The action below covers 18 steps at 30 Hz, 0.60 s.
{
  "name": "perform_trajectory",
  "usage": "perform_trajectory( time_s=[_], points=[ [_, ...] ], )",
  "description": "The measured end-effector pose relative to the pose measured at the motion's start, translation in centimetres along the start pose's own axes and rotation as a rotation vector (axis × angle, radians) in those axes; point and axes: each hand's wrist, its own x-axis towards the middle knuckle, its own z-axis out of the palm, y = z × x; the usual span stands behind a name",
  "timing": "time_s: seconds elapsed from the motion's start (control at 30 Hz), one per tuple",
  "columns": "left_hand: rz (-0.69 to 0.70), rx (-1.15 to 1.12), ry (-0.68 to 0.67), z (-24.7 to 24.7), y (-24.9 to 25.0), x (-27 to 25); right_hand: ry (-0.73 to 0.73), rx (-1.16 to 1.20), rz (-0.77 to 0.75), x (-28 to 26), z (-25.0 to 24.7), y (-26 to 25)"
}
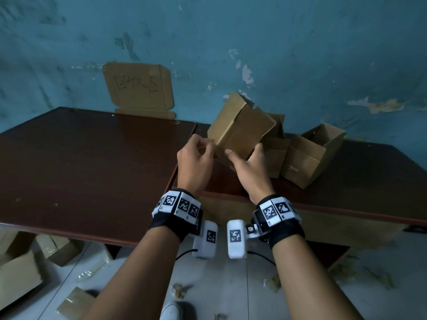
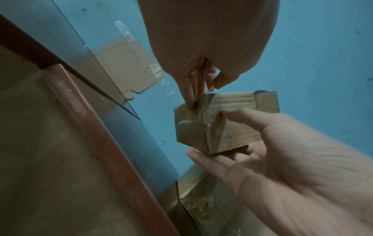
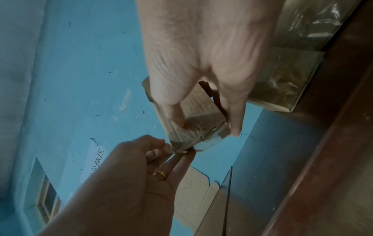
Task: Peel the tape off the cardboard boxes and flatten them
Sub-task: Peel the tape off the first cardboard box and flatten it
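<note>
A small brown cardboard box (image 1: 242, 125) is held tilted in the air above the gap between two tables. My right hand (image 1: 242, 155) grips it from below, thumb on the near face and fingers round the right side. My left hand (image 1: 209, 144), with a gold ring, pinches an end of clear tape (image 2: 204, 103) at the box's left corner. The left wrist view has the left hand (image 2: 201, 94) coming in from above, the box (image 2: 232, 102) and the right hand (image 2: 209, 132). From the right wrist, the tape (image 3: 181, 142) runs from the box (image 3: 201, 102) to the left hand (image 3: 167, 146).
Several more cardboard boxes (image 1: 307, 155) stand on the right table (image 1: 369, 181). The left table (image 1: 80, 162) is dark brown. A flattened cardboard sheet with writing (image 1: 138, 88) leans on the blue wall. Boxes (image 1: 20, 269) and tape scraps (image 1: 180, 289) lie on the floor.
</note>
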Motion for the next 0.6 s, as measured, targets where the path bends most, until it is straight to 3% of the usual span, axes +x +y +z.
perform_trajectory(
  time_s=[0.17, 0.37, 0.47, 0.6],
  points=[
    [0.073, -0.080, 0.015, 0.0, 0.1, -0.1, 0.050, 0.173, 0.013, -0.3, 0.0, -1.8],
    [0.176, -0.185, 0.011, 0.4, 0.0, -0.3, 0.133, 0.217, -0.003, -0.3, 0.4, -2.2],
    [0.155, -0.308, 0.028, 0.2, 0.3, -0.3, 0.138, 0.249, 0.005, -0.2, 0.3, -2.2],
    [0.027, -0.423, 0.030, 0.2, 0.3, -0.1, 0.118, 0.305, 0.001, -0.4, 0.3, -2.5]
  ],
)
